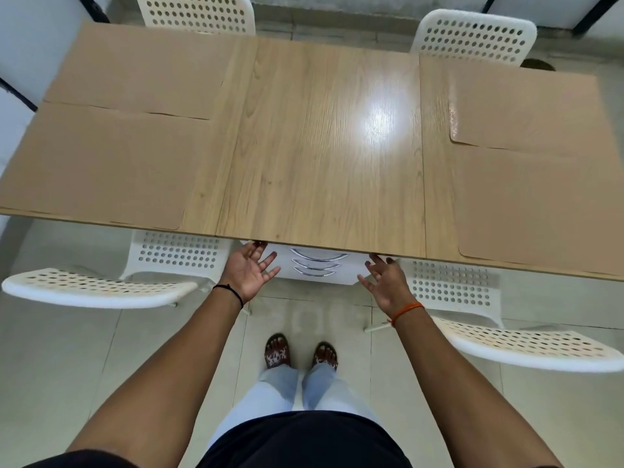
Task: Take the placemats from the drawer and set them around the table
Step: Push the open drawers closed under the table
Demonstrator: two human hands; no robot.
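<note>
Four placemats on table [324, 146]: near left [98, 167], far left [135, 69], far right [520, 109], near right [540, 207]. Left hand [248, 268], right hand [385, 282]: fingers released, holding nothing, flanking drawer unit [319, 266]. Risks: fingers pinched under table edge; near mats overhang edge, may slide off.

The drawer unit [317, 265] sits mostly under the table [320, 146], so only its white front and three curved handles show (whether any drawer is open cannot be told). The fingertips of the left hand [248, 270] and right hand [385, 282] disappear beneath the table's near edge. The near left placemat [98, 167] and near right placemat [540, 211] are cut off by the picture's sides.
</note>
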